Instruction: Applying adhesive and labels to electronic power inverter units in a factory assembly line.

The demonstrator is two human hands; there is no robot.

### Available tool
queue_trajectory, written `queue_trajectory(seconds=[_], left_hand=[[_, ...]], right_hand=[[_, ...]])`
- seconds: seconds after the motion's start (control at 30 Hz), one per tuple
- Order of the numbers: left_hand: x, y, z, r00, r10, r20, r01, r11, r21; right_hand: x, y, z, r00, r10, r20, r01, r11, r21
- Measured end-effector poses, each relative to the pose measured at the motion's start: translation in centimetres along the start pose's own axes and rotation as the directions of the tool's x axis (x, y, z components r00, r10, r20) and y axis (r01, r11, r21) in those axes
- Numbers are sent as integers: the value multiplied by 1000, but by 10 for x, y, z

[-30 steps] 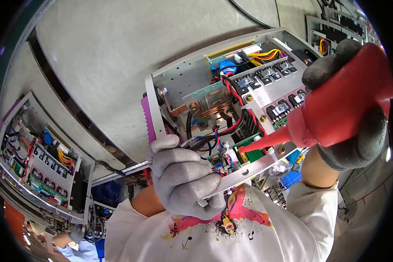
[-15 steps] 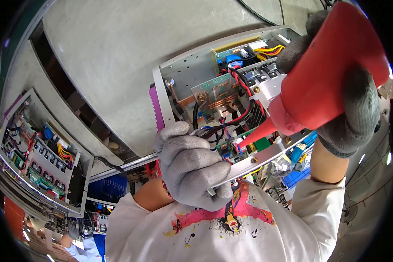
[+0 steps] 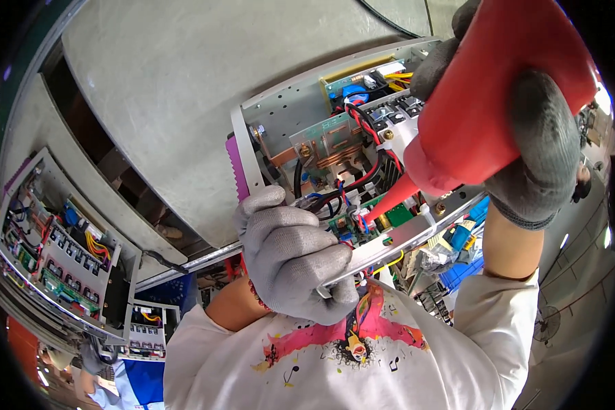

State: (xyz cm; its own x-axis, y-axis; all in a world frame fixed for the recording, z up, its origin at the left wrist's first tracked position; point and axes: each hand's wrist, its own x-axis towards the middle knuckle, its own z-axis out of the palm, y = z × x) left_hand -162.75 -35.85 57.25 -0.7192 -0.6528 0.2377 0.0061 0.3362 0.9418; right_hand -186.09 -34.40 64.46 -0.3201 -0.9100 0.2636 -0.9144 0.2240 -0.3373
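My right hand [image 3: 536,157], in a grey glove, is wrapped round a red squeeze bottle [image 3: 451,116] tilted downward. Its tapered nozzle [image 3: 393,197] reaches into an open metal chassis [image 3: 273,113], the tip at a small white connector with red and blue wires beside a green circuit board [image 3: 399,215]. Whether the tip touches is too small to tell. The gloved fingers of my left hand [image 3: 294,253] curl over the chassis's near edge and grip it. Inside lie copper coils, red and black cables [image 3: 369,130], and a blue round part [image 3: 354,92]; the bottle hides the right side.
The chassis rests on a grey table [image 3: 164,89], with a purple toothed strip [image 3: 236,167] at its left side. A second open chassis [image 3: 68,253] stands at the left. A co-worker's gloved hand [image 3: 92,357] shows lower left. Blue bins [image 3: 463,273] sit below right.
The chassis, both hands and the bottle appear slightly further left in the view. The nozzle tip stays near the same connector. At lower left, another unit and the co-worker's hand have shifted.
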Motion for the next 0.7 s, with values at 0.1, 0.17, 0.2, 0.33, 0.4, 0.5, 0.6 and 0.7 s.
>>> queue_trajectory(seconds=[0.1,0.17,0.2,0.33,0.4,0.5,0.6,0.7], left_hand=[[-2,-2,-2,1000,-1,-10,2,1000,18],[-1,-2,-3,1000,-2,-6,2,1000,2],[0,-2,-3,1000,-5,-2,5,1000,-4],[1,-1,-8,1000,2,17,-2,1000,-6],[2,-6,-7,1000,19,-3,-19,1000,14],[-1,-5,-2,1000,-25,14,26,1000,-13],[1,-1,-10,998,3,57,-3,1000,-2],[2,-2,-8,999,7,39,-7,1000,-7]], right_hand=[[2,-8,14,999,33,25,-35,998,60],[1,-9,11,997,61,46,-64,995,74],[3,-12,13,996,75,55,-80,993,83],[-2,-19,4,988,122,97,-134,983,127],[-8,-13,-4,985,131,113,-147,978,147],[-14,0,-7,977,167,134,-186,972,146],[-11,13,-16,963,202,178,-238,948,212],[-13,20,-18,951,229,208,-277,929,246]])
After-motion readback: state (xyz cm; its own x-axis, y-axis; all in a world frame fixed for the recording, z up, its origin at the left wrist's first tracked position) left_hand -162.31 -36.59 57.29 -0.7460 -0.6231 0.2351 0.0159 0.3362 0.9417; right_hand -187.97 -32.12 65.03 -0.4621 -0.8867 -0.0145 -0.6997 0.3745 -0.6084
